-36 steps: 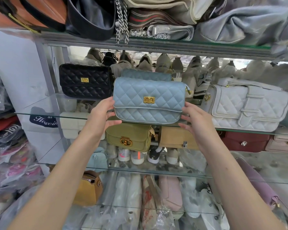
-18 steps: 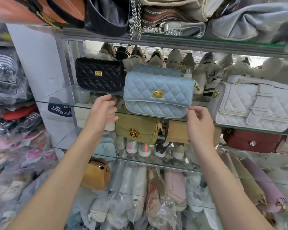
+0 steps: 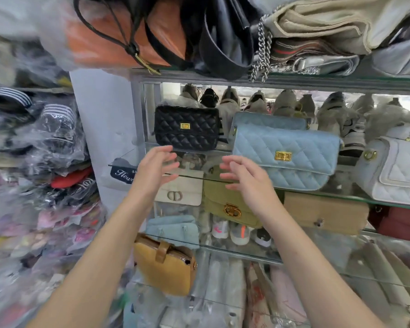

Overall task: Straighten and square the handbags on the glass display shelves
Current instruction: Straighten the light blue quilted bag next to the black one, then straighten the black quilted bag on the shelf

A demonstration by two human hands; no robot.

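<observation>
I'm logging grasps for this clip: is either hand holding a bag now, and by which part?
Nothing is held. The left hand and the right hand are both open with fingers spread, in front of the glass shelf.

Quilted matt blue handbag (image 3: 284, 159) with shiny gold metal clasp (image 3: 282, 156), glass shelf (image 3: 376, 200).
</observation>
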